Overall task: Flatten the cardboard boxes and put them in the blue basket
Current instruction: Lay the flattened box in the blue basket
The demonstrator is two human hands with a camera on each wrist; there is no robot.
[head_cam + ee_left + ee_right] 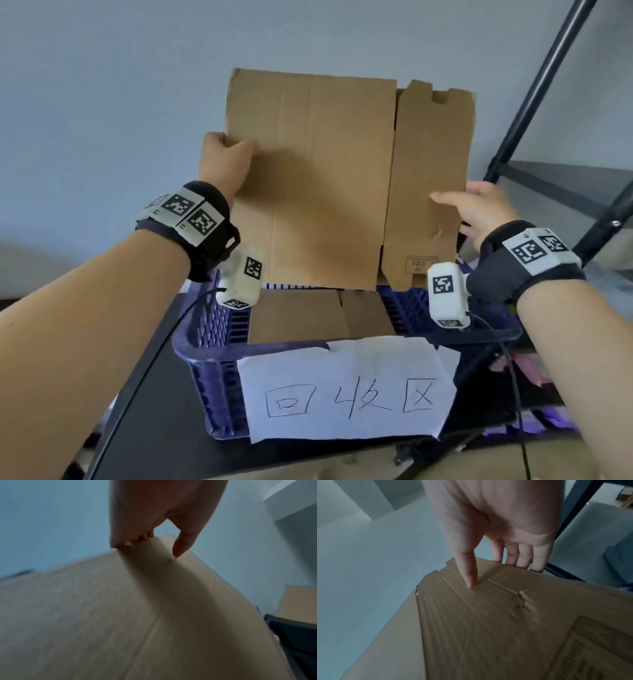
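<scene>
We hold the flattened box (pixel 325 178) upright above the blue basket (pixel 219 346); left hand (pixel 224 164) pinches its nine-o'clock edge, right hand (pixel 479 209) its three-o'clock edge; its loose side panel could snag the rim and spring open.
</scene>
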